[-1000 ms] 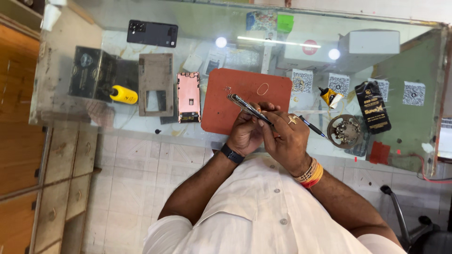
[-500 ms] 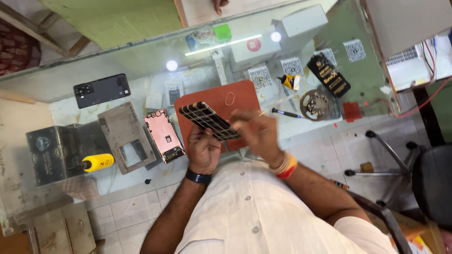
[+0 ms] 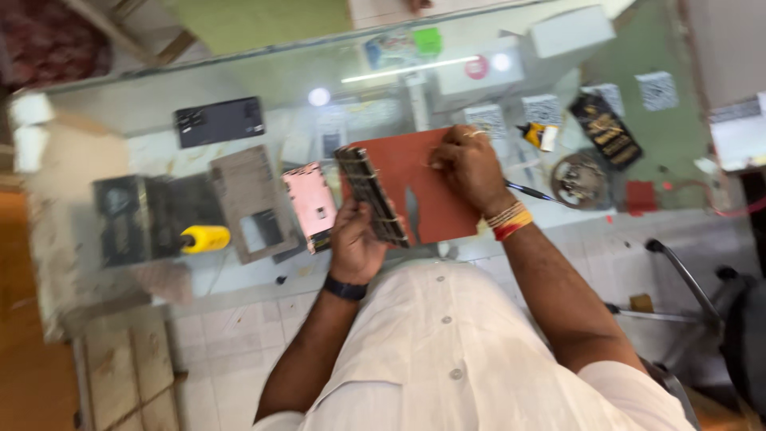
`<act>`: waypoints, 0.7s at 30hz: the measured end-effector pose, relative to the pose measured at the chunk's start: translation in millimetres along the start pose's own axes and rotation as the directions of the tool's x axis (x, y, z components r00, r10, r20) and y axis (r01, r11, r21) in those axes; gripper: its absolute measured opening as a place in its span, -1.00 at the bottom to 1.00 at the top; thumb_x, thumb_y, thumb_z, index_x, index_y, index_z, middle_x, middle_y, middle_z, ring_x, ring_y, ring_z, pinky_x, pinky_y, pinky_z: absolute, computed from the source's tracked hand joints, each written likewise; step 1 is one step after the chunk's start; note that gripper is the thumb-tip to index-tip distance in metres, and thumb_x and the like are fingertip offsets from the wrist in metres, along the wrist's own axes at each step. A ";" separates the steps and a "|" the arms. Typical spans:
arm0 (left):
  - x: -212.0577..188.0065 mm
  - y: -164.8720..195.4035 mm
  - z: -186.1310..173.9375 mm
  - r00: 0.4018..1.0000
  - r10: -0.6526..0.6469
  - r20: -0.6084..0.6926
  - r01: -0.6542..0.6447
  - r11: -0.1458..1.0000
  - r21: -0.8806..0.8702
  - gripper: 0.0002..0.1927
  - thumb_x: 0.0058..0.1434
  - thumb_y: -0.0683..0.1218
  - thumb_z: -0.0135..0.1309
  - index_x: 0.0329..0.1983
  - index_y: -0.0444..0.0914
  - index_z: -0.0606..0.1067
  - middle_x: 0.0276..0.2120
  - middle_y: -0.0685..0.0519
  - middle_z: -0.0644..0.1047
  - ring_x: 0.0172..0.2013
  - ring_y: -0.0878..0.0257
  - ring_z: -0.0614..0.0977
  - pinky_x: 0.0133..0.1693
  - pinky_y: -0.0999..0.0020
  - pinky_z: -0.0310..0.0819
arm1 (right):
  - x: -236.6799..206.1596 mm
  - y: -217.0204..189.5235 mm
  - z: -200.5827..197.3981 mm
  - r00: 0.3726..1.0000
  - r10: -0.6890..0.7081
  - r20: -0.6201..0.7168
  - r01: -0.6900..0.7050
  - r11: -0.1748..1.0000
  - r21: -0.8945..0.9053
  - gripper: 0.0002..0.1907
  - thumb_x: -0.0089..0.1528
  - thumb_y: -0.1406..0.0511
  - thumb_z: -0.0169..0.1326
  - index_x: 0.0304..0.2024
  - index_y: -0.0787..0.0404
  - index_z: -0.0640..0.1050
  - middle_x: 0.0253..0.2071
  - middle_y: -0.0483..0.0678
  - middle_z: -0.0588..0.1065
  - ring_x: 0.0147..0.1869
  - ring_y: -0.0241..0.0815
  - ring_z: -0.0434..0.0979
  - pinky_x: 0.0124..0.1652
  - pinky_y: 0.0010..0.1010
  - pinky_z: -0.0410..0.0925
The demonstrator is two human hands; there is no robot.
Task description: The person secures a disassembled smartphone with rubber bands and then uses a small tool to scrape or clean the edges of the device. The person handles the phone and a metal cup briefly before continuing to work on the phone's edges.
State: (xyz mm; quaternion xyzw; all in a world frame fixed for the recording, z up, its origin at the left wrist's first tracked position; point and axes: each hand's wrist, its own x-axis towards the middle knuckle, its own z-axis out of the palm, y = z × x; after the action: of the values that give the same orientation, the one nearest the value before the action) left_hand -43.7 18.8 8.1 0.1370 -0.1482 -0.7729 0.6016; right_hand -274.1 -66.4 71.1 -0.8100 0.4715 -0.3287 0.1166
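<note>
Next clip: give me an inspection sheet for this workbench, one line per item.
Surface: glass counter, lamp glare on it, red mat in the middle.
Job's things: opened phone, edge-on, over the mat's left edge.
Clutter: pink phone frame, black phone, yellow-handled tool, round parts dish, small bottle.
Hands: left hand grips the opened phone; right hand rests on the mat, fingers bent.
Cables: red wire at the right edge.
Surroundings: tiled floor, chair on the right.

Black-and-gold packet (image 3: 604,130) far right, white square labels (image 3: 542,109) beside, green tag (image 3: 427,40) at counter's back.
</note>
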 end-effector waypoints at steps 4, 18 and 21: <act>1.4 -2.5 -0.5 0.998 -0.058 -0.035 0.054 0.993 -0.104 -0.84 0.55 -0.15 -0.01 0.11 -0.30 0.40 0.05 -0.19 0.58 -0.04 0.00 0.71 0.04 0.00 0.64 | 1.6 -12.6 3.8 0.999 -0.017 0.032 0.016 1.000 0.011 -0.90 0.16 0.46 0.19 -0.31 0.20 0.54 -0.25 0.02 0.47 -0.10 0.12 0.45 -0.10 -0.09 0.29; 4.2 -19.2 10.2 0.976 -0.199 0.093 0.197 0.980 0.027 -0.63 0.49 -0.13 0.05 0.29 -0.38 0.41 -0.02 -0.10 0.61 -0.13 0.02 0.72 -0.06 0.06 0.69 | -39.6 -34.9 7.6 0.948 0.236 0.215 -0.309 0.847 0.433 -0.88 0.34 0.38 0.11 -0.28 0.28 0.46 -0.26 0.05 0.41 -0.14 0.00 0.46 -0.14 -0.27 0.34; 3.2 -16.5 15.9 0.953 -0.259 0.158 0.256 0.966 0.043 -0.62 0.46 -0.11 0.07 0.27 -0.37 0.42 -0.06 -0.10 0.63 -0.19 0.00 0.74 -0.10 0.07 0.69 | -60.1 -16.8 15.1 0.680 0.180 0.711 -0.607 -0.406 0.683 -0.69 0.56 0.20 0.08 -0.20 0.28 0.52 -0.21 0.22 0.48 -0.29 0.21 0.43 -0.36 -0.13 0.31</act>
State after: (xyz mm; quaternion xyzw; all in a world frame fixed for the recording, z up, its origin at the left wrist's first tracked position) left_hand -65.3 20.5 16.2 0.0983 -0.1859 -0.8515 0.4803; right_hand -273.3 -8.9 42.7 -0.2090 0.2876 -0.3678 0.8593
